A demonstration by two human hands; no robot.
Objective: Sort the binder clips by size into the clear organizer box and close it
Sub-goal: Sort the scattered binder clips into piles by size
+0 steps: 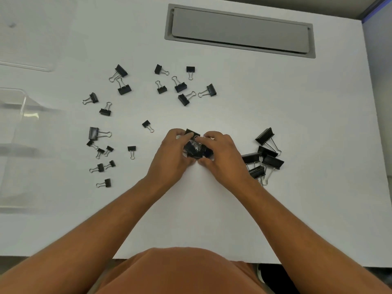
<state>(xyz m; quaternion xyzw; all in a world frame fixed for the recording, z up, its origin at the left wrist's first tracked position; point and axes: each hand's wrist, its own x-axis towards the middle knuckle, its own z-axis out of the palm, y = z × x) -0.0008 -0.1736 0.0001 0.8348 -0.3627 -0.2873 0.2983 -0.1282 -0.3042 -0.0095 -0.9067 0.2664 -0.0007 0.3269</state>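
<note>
While the white flat surface (275, 98) carries the clear plastic organizer box (14, 145) at its left edge, the left hand (174, 153) and right hand (220, 155) curl together around a heap of black metal binder clips (196, 149) mid-surface; other clips lie scattered left and far.

A white worktop (297, 124) fills nearly the whole frame under soft, even light. Set into it at the upper centre is a grey rectangular cable hatch (239, 31), its flap shut. A blue-edged partition (377, 9) shows in the upper right corner; dark floor (273, 272) lies below the near edge.
</note>
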